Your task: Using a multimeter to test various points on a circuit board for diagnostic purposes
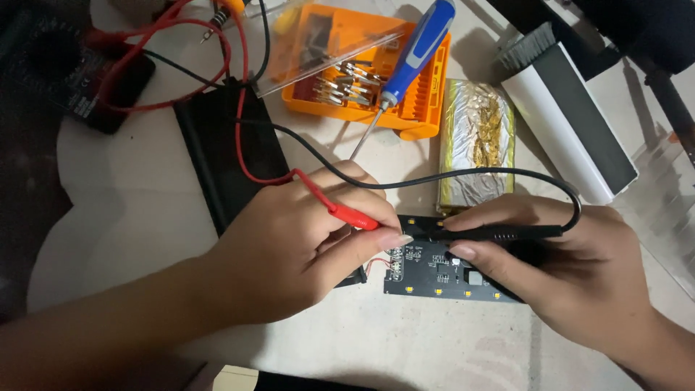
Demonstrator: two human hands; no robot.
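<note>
Circuit board (441, 271), black with small pale components, lies flat on the table (130, 195) between and partly under both hands. Left hand (289, 253) is closed around a red probe (347, 213), pinching it between thumb and fingers, its tip down at the board's left edge. Right hand (579, 275) is likewise closed, gripping a black probe (499, 232) laid nearly level over the board's upper edge. Red and black leads curve away toward a black slab (228, 152). Beyond lie an orange bit case (427, 94), a blue-handled screwdriver (416, 51) and a foil-wrapped pack (478, 145).
</note>
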